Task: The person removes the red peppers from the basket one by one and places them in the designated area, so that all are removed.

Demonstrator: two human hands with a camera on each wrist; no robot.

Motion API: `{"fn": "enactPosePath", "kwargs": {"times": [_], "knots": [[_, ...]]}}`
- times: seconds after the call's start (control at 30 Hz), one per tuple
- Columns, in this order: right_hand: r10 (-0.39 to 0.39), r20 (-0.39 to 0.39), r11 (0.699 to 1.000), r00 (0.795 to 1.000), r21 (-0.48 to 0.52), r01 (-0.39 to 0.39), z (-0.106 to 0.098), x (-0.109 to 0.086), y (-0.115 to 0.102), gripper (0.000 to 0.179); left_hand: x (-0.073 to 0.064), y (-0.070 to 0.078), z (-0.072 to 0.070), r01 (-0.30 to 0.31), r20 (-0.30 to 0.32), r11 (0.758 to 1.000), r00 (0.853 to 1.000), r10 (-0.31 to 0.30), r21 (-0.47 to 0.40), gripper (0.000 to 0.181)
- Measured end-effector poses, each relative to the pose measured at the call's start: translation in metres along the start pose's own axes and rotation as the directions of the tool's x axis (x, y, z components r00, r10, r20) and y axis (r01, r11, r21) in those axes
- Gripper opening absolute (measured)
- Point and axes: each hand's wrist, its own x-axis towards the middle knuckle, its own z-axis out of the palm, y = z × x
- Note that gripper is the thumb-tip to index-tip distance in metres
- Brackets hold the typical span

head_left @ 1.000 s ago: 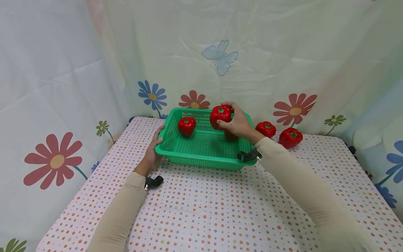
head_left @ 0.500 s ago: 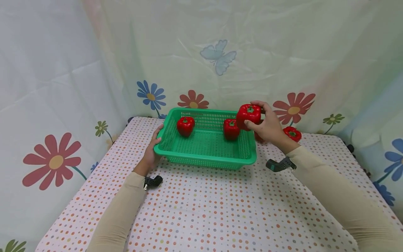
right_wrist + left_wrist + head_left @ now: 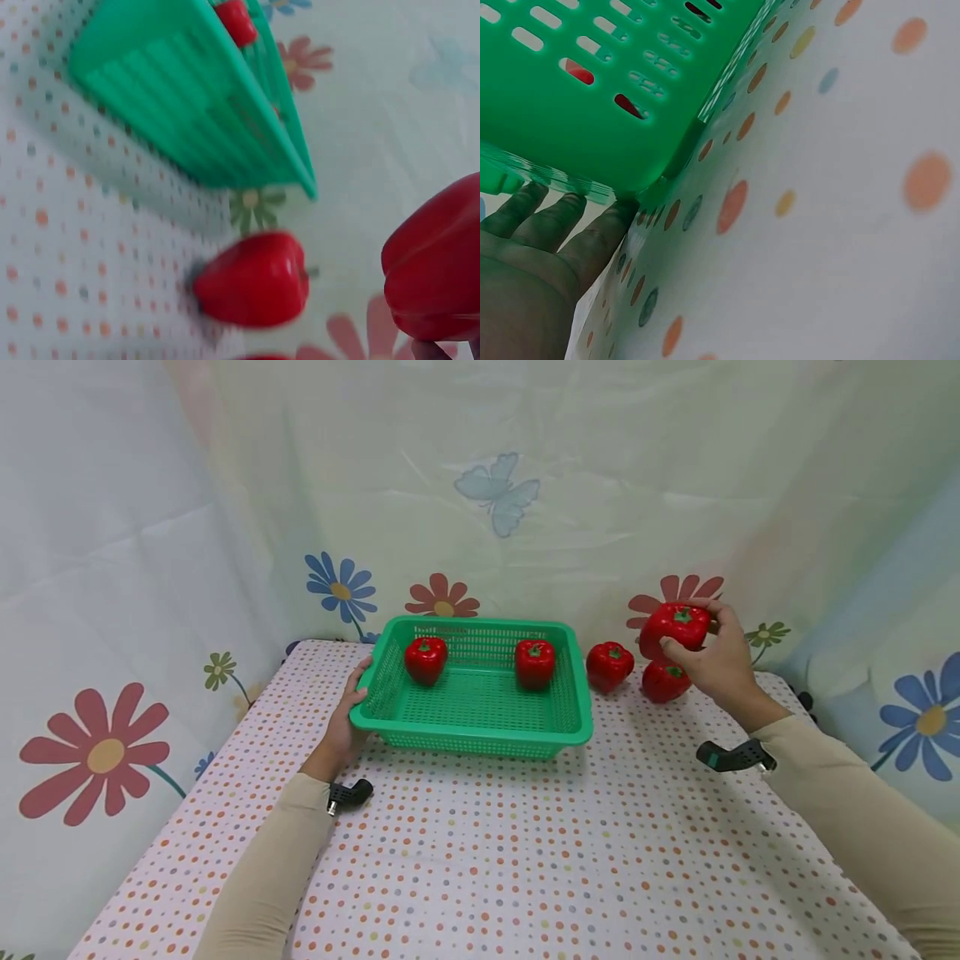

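Observation:
In the head view, my right hand (image 3: 723, 656) holds a red bell pepper (image 3: 675, 627) in the air, thumb on the near side and fingers behind it. That bell pepper (image 3: 442, 262) fills the right edge of the right wrist view. Below it, another bell pepper (image 3: 664, 682) sits on the table, partly hidden by the held one. My left hand (image 3: 347, 714) rests against the left end of a green plastic basket (image 3: 472, 739). In the left wrist view, its fairly straight fingers (image 3: 592, 244) touch the basket's outer wall. Two bell peppers stand inside, one left (image 3: 426, 660), one right (image 3: 535, 664).
A further bell pepper (image 3: 609, 667) stands on the table just right of the basket. A dotted cloth (image 3: 465, 852) covers the table. A flowered curtain (image 3: 600, 510) hangs behind and at both sides.
My right hand has carried the bell pepper from above the basket to the right, over the peppers on the table. My left hand stays at the basket. The head view has turned slightly right.

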Motion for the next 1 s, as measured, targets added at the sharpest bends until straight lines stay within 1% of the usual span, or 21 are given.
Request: {"fn": "enactPosePath", "kwargs": {"times": [0.1,0.17,0.33,0.43,0.57,0.63,0.77,0.87,1.0], "knots": [[0.082,-0.046,0.997,0.996,0.012,-0.081,-0.01,0.003,0.016,0.078,-0.001,0.0,0.0,0.002,-0.004,1.0,1.0,-0.002,0.002,0.057],[0.14,-0.075,0.99,0.987,0.028,-0.138,-0.016,0.006,0.027,0.078,-0.001,0.0,-0.001,0.007,-0.007,1.0,1.0,-0.007,-0.001,0.058],[0.271,-0.142,0.962,0.952,0.069,-0.263,-0.032,0.012,0.057,0.074,0.0,-0.002,-0.002,0.017,-0.007,1.0,1.0,-0.017,-0.009,0.06],[0.334,-0.154,0.941,0.93,0.105,-0.321,-0.04,0.011,0.073,0.076,0.002,-0.003,-0.003,0.017,-0.006,1.0,1.0,-0.017,-0.008,0.061],[0.403,-0.136,0.914,0.905,0.108,-0.391,-0.042,0.008,0.095,0.082,0.002,-0.002,-0.002,0.018,-0.007,1.0,1.0,-0.018,-0.004,0.062],[0.426,-0.137,0.904,0.894,0.077,-0.42,-0.04,0.006,0.106,0.085,0.002,-0.002,-0.002,0.019,-0.008,1.0,1.0,-0.019,0.002,0.061],[0.445,-0.156,0.894,0.882,0.034,-0.446,-0.033,0.004,0.127,0.09,0.001,-0.001,-0.002,0.02,-0.01,1.0,1.0,-0.02,0.011,0.06],[0.443,-0.174,0.894,0.879,0.022,-0.447,-0.026,0.003,0.14,0.092,0.001,-0.001,-0.002,0.019,-0.011,1.0,1.0,-0.019,0.01,0.06],[0.445,-0.172,0.893,0.879,0.016,-0.45,-0.02,0.006,0.158,0.093,0.001,-0.001,-0.001,0.021,-0.009,1.0,1.0,-0.021,0.009,0.058]]}}
